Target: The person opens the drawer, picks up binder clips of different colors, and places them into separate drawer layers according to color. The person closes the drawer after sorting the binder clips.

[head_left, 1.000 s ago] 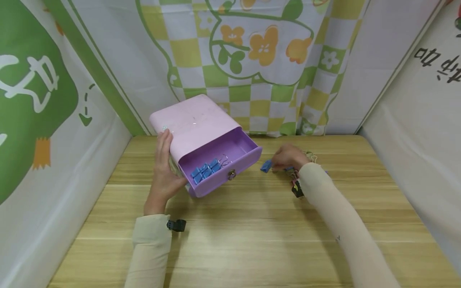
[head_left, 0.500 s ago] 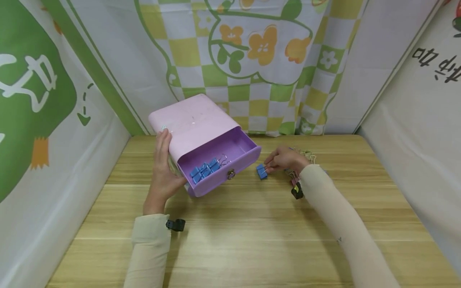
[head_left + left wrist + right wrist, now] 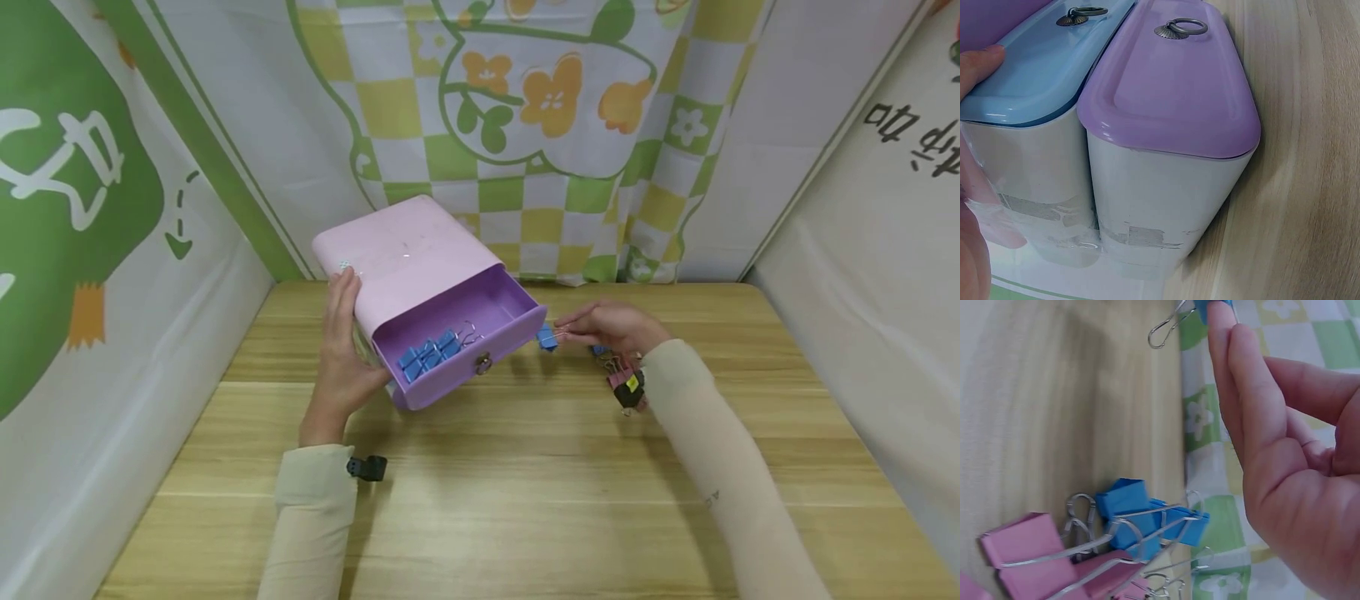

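A pale pink drawer box (image 3: 408, 258) stands tilted on the table, its top purple drawer (image 3: 517, 329) pulled out. Several blue binder clips (image 3: 427, 357) lie inside that drawer. My left hand (image 3: 341, 367) holds the box at its left side; in the left wrist view the thumb touches the front of a blue drawer (image 3: 1035, 81), beside a lower purple drawer (image 3: 1172, 94). My right hand (image 3: 618, 325) pinches a blue binder clip (image 3: 548, 337) by a wire handle with straight fingers, just right of the open drawer. Its upper part is cut off in the right wrist view.
Under and beside my right wrist lies a pile of loose binder clips: pink (image 3: 1029, 556), blue (image 3: 1129, 512) and a black one with a yellow mark (image 3: 630, 387). A checked curtain (image 3: 540, 200) hangs along the table's far edge.
The blue binder clip first swung toward me, then moved back away from me, and its wire handle now shows between the fingertips. My left hand and the drawer box stay put.
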The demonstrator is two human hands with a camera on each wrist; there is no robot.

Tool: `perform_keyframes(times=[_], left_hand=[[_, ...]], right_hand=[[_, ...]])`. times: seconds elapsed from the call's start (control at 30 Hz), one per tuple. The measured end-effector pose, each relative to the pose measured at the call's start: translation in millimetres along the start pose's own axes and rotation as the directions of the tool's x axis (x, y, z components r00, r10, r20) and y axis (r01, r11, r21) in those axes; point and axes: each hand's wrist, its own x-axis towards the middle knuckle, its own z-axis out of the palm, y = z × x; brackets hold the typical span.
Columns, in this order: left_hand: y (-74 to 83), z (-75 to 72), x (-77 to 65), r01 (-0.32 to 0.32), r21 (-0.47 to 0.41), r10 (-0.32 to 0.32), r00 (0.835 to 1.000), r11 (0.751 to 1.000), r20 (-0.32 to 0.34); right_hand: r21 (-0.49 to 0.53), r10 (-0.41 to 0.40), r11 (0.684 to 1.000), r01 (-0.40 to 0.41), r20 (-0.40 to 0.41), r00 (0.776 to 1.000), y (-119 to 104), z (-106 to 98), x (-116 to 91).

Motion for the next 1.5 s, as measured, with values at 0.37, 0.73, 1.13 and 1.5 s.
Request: perform_keyframes(times=[0.37, 0.73, 1.13, 1.5], left_hand=[[1.1, -0.8, -1.3, 0.002, -0.015, -0.002, 1.0, 1.0, -0.006], [1.9, -1.3, -0.3, -0.002, -0.02, 0.002, 1.0, 1.0, -0.01], [2.4, -0.8, -0.3, -0.025, -0.04, 0.024, 0.999, 0.999, -0.03], [1.9, 0.4, 0.5, -0.013, -0.013, 0.013, 1.0, 1.0, -0.011]], right_hand=[[0.151, -0.06, 0.986, 0.071, -0.073, 0.996, -40, -11, -20], [0.153, -0.134, 0.977, 0.15, -0.109, 0.985, -83, -6, -43], [0.088, -0.204, 0.975, 0.206, -0.038, 0.978, -109, 28, -56], [-0.185, -0.271, 0.948, 0.258, -0.044, 0.962, -126, 76, -69]])
